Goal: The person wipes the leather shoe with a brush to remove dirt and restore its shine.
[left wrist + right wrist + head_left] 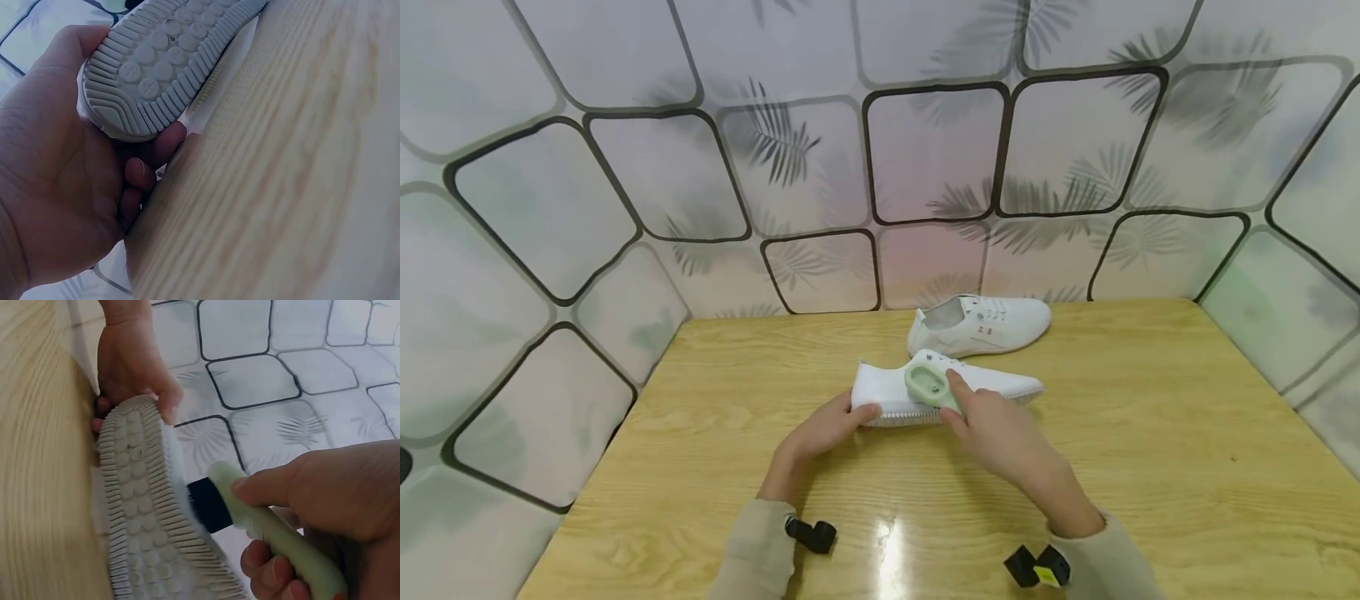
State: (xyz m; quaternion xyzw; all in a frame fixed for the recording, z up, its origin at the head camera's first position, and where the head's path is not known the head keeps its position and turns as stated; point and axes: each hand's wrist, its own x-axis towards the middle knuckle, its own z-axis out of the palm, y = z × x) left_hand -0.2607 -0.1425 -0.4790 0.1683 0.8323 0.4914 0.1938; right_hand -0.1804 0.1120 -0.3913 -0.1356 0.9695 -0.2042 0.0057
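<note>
- Left hand (829, 423): pinching the heel of a white, ridge-soled lace-up shoe (883, 387), at the yellow wood-grain table (722, 375).
- Right hand (1003, 433): fingers curled round a pale-green brush (273, 529), dark bristles (210, 505) against the shoe's side.
- Second white lace-up shoe (1011, 329): on the table, just behind.

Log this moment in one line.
left hand: grips shoe at heel; right hand: holds brush against its side; other shoe: behind

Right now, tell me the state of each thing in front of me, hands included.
Left fingers: holding the near shoe's heel end.
Right fingers: gripping the brush.
Near shoe: held tilted, sole visible in both wrist views.
Brush: dark bristles against the near shoe's side.
Far shoe: unheld, laces threaded.
</note>
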